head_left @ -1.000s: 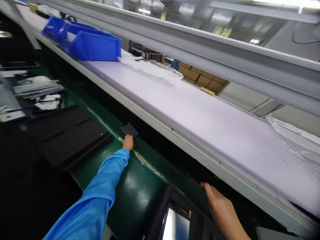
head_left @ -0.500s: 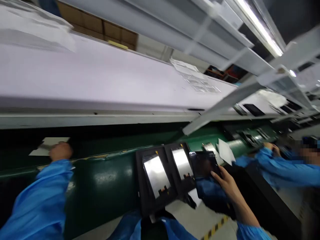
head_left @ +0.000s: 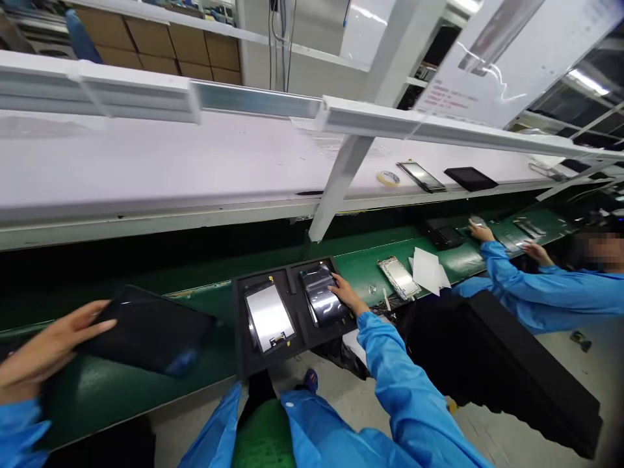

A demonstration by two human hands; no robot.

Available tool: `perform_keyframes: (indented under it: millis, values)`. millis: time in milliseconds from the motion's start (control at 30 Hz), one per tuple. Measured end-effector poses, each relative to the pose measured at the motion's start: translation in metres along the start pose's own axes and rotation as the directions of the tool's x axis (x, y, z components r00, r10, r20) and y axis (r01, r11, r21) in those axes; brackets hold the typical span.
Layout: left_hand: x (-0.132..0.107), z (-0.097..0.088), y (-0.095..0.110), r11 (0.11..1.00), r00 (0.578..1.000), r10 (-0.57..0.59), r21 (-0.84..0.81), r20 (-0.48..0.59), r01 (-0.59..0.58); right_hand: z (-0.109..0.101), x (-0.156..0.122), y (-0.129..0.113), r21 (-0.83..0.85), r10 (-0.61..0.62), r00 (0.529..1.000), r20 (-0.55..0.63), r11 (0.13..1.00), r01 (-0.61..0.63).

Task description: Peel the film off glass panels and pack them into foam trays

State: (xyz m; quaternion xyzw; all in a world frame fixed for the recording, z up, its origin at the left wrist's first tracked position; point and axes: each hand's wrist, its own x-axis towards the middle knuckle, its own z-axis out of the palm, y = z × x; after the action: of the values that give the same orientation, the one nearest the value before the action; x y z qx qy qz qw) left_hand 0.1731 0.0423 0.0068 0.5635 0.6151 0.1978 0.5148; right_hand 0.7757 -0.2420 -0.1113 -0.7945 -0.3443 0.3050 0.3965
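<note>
My left hand (head_left: 63,341) grips a flat black glossy screen panel (head_left: 151,331) by its left edge, thumb on top, above the green work surface (head_left: 205,377). A black foam tray (head_left: 238,351) with two compartments lies in front of me. In its left compartment is a silver-backed display panel (head_left: 270,315) with a small connector strip. My right hand (head_left: 346,294) pinches the right edge of another dark glossy screen panel (head_left: 324,299), which lies over the right compartment. Whatever is under that panel is mostly hidden.
Right of the tray lie a silver-framed device (head_left: 400,278) and white sheets (head_left: 429,270). A co-worker in a blue sleeve (head_left: 517,266) handles parts farther right. A white post (head_left: 338,182) rises behind the tray, before a shelf (head_left: 195,169). Stacked black foam (head_left: 517,364) stands at right.
My right hand has brought its screen panel left onto the tray's right compartment. My left hand, earlier at a pale card farther back, now holds a black screen panel nearer me. The view has shifted.
</note>
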Motion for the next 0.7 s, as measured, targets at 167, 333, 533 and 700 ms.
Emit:
perform_keyframes:
  millis: [167, 333, 533, 700]
  values:
    - [-0.026, 0.156, 0.052, 0.991, 0.852, 0.134, -0.052, 0.506, -0.125, 0.004, -0.019, 0.003, -0.457, -0.234, 0.971, -0.043, 0.869, 0.190]
    - [-0.009, 0.259, 0.074, 0.994, 0.792, 0.044, 0.055, 0.609, -0.097, -0.023, -0.093, 0.051, -0.394, -0.499, 0.866, -0.026, 0.801, 0.450]
    - [-0.003, 0.299, 0.088, 0.979, 0.799, -0.014, 0.170, 0.601, -0.112, -0.080, -0.165, 0.161, -0.164, -0.281, 0.956, -0.088, 0.950, 0.264]
    - [0.024, 0.325, 0.087, 0.835, 0.793, 0.029, 0.421, 0.608, -0.353, -0.114, -0.195, 0.206, -0.147, -0.104, 0.985, -0.138, 0.986, 0.084]
